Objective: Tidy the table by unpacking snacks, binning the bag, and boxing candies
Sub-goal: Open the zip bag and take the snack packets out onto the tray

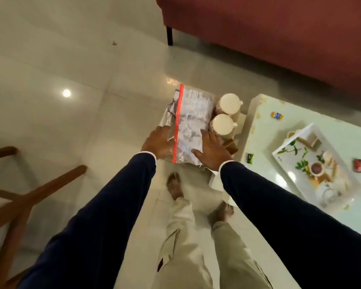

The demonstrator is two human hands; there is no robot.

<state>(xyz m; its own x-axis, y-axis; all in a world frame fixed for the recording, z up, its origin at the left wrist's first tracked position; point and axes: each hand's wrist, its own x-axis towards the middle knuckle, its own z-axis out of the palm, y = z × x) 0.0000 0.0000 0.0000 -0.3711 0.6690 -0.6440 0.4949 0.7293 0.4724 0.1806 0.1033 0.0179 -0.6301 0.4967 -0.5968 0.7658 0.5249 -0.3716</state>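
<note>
Looking down past both outstretched arms, I see my left hand (157, 143) and right hand (212, 150) on a clear zip bag (189, 124) with a red-orange seal strip. The bag lies flat between the hands, on a low pale surface at the end of the bench (265, 130). My left hand rests at the bag's left edge, its fingers reaching under or against the plastic; I cannot tell whether they curl round it. My right hand lies on the bag's right side with fingers spread and fairly straight, pressing on the plastic.

Just beyond my right hand, touching the bag's right edge, stand two jars with cream lids (227, 113), one behind the other. A small brown block (230, 146) sits right beside my right wrist.

Farther to the right of my right hand, the bench carries a white tray (288, 147) printed with green leaves, holding a small bowl and some blurred items. Loose candies lie on the bench around it: a blue and orange one (277, 115) beyond the tray, a dark one (249, 158) near my right sleeve, and a red one (357, 166) on the tray's far side.

Below the hands are my bare feet on the pale tiled floor (71, 59).
</note>
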